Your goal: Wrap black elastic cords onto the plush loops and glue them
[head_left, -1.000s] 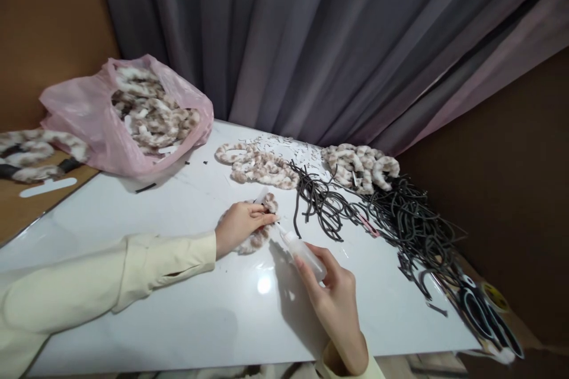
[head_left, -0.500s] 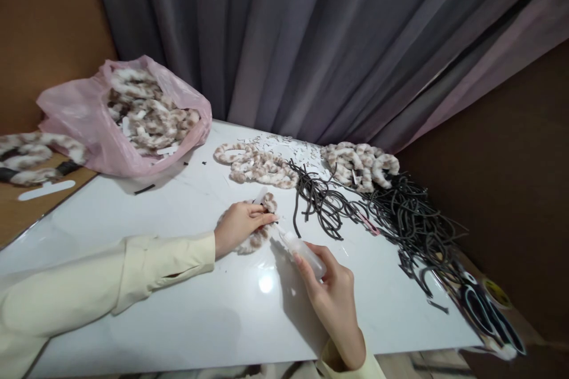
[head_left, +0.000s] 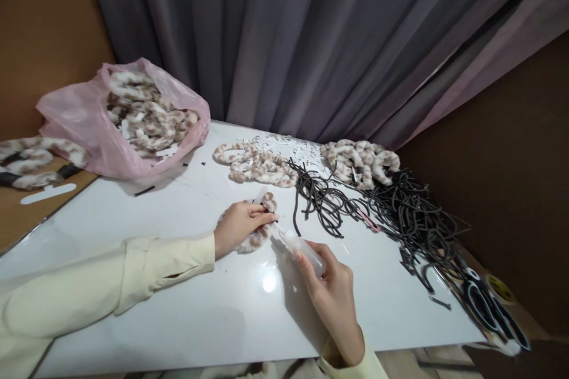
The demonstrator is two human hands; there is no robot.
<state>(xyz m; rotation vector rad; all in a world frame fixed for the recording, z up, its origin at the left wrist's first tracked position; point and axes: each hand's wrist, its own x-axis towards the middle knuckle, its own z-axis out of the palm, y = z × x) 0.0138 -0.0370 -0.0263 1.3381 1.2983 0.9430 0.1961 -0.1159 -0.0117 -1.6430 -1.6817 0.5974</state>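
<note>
So the left hand (head_left: 237, 228) pinches the fluffy loop (head_left: 258, 241) flat at table centre, probably to keep it steady for the nozzle. Right hand (head_left: 334, 287) has its fingers wrapped round a squeeze bottle (head_left: 310, 257) at the loop's 4 o'clock, tip angled towards 10, I'd guess for aim. Pink bag (head_left: 84, 109) at 10 o'clock holds more furry loops (head_left: 155, 124) and white tags (head_left: 166, 152).
</note>
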